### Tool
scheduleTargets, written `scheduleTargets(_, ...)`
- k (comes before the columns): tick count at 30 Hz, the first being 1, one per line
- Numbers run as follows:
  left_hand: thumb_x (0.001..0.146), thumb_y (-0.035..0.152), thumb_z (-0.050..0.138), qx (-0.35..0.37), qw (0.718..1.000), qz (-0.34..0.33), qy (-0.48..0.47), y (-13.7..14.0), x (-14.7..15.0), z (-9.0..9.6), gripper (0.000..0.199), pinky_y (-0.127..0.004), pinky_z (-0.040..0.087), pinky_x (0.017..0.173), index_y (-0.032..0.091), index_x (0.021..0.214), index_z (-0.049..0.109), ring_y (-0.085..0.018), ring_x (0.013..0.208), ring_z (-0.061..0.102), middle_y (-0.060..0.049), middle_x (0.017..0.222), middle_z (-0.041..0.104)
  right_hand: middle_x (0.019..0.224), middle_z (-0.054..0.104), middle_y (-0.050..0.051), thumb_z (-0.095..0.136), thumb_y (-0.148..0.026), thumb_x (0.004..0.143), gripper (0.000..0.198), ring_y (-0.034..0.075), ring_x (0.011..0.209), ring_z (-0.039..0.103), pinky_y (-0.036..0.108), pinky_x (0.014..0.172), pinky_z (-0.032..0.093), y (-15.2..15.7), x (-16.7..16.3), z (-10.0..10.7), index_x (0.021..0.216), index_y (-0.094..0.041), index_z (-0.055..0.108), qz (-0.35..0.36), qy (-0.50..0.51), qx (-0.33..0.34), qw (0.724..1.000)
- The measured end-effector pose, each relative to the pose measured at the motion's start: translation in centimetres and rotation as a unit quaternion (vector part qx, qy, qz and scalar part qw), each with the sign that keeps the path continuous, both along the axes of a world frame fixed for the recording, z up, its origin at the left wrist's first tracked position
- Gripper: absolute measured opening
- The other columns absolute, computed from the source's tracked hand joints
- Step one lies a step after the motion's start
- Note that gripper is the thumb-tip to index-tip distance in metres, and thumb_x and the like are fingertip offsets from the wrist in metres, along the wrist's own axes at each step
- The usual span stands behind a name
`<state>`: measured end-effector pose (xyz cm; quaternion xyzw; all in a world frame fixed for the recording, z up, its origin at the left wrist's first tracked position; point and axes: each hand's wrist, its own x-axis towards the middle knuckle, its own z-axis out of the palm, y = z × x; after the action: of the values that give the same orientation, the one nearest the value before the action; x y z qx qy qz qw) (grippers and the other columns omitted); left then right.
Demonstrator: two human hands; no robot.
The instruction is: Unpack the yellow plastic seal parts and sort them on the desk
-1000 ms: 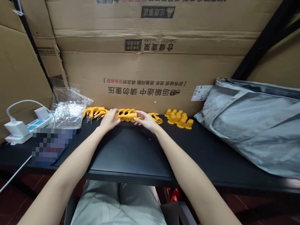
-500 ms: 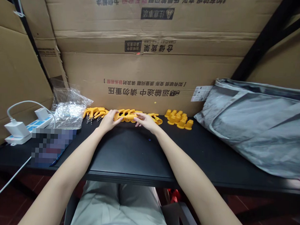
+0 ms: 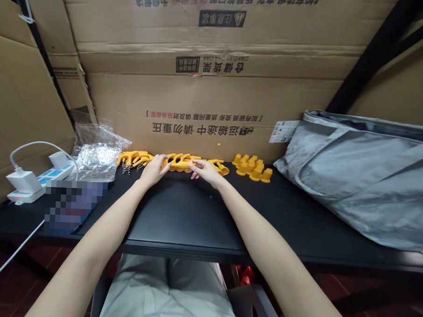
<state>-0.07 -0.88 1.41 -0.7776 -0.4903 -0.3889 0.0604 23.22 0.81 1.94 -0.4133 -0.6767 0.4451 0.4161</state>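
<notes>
Across the back of the black table, my left hand (image 3: 155, 169) and my right hand (image 3: 206, 172) face each other. Between them spans a long yellow plastic piece (image 3: 179, 167), with the fingers of both hands closed on its ends. Behind it lies a row of similar branched yellow plastic pieces (image 3: 181, 157), partly hidden by my fingers. More branched yellow pieces (image 3: 134, 156), with thin wire-like springs hanging at their front, lie left of my left hand. One yellow piece with a round end (image 3: 223, 170) rests just right of my right hand.
Several yellow flanged cups (image 3: 255, 168) stand at the back right, beside a grey fabric bag (image 3: 351, 178). On the left are clear plastic bags (image 3: 95, 158), a white power strip (image 3: 45, 181) with a cable, and a blurred dark packet (image 3: 74, 208). Cardboard (image 3: 207, 97) walls the back.
The long yellow piece between my hands has dropped slightly toward the table and lies closer against the row. My hands have hardly shifted.
</notes>
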Motion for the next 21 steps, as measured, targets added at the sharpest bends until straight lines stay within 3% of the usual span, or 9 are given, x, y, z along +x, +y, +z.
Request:
scheduleTargets(5,0.09,0.039,0.049,-0.02,1.0,0.011,0.012,-0.13,-0.04,0.02,0.026,-0.032,0.05,0.082,0.022,0.11,0.053,-0.02,0.095,0.061,-0.006,0.106,0.06,0.082,0.07,0.006,0.064,-0.033,0.087,0.04,0.01,0.054,0.063,0.02,0.051,0.049,0.0,-0.12,-0.09,0.122,-0.014,0.058,-0.003,0.004,-0.008,1.0)
scheduleTargets(10,0.08,0.037,0.064,-0.043,0.998,0.02,0.049,-0.23,-0.19,0.05,0.044,-0.031,0.052,0.078,0.024,0.118,0.049,-0.021,0.101,0.061,-0.005,0.113,0.057,0.081,0.07,0.006,0.063,-0.029,0.087,0.039,0.009,0.053,0.062,0.019,0.05,0.049,0.06,-0.23,-0.2,0.122,-0.013,0.056,-0.016,-0.002,-0.01,1.0)
scheduleTargets(14,0.079,0.027,0.062,-0.057,0.996,0.038,0.063,-0.12,-0.23,0.13,0.044,-0.03,0.052,0.076,0.025,0.121,0.047,-0.021,0.101,0.061,-0.005,0.115,0.055,0.08,0.07,0.006,0.064,-0.029,0.086,0.04,0.009,0.053,0.062,0.019,0.05,0.049,0.1,-0.36,-0.22,0.121,-0.013,0.056,-0.029,-0.008,-0.004,1.0)
scheduleTargets(21,0.08,0.027,0.06,-0.057,0.996,0.041,0.059,-0.03,-0.13,0.1,0.044,-0.032,0.052,0.077,0.024,0.122,0.048,-0.022,0.101,0.061,-0.007,0.115,0.056,0.075,0.069,0.003,0.067,-0.031,0.083,0.039,0.009,0.052,0.061,0.021,0.052,0.049,0.0,-0.51,-0.25,0.117,-0.014,0.057,-0.031,0.014,-0.003,0.999)
